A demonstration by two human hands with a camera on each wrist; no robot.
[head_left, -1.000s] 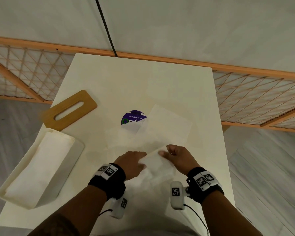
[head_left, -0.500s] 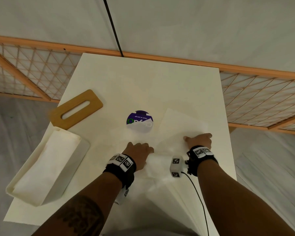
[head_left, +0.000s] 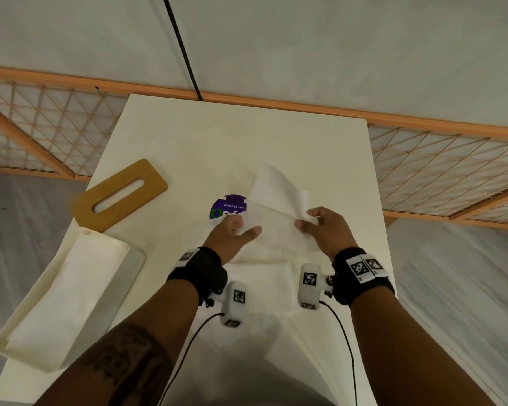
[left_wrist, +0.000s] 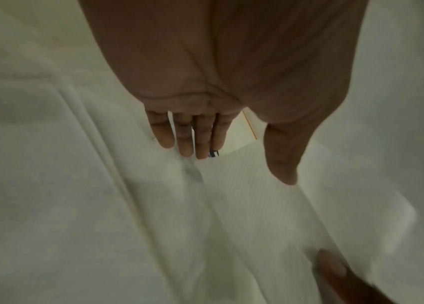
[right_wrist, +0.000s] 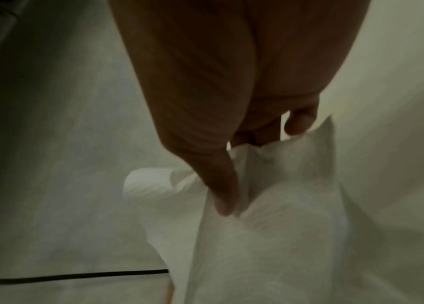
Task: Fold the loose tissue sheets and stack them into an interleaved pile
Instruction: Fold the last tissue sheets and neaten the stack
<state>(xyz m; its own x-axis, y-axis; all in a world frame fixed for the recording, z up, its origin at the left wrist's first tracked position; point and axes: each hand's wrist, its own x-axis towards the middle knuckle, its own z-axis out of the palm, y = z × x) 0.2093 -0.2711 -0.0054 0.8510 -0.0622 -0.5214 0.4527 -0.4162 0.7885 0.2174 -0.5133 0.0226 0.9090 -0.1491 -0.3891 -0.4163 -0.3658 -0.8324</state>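
Mid-frame, your right hand [head_left: 324,230] pinched the tissue sheet [head_left: 276,194] to fold it; your flat, relaxed left hand [head_left: 232,232] probably steadied it.

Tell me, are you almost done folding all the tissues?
Not yet. One folded tissue already lies flat on the table near the wrists. Right now the right hand pinches a lifted sheet while the left hand is open beside it. That sheet is not yet folded and stacked, and more tissue lies spread beneath it. The white tissue box holds more.
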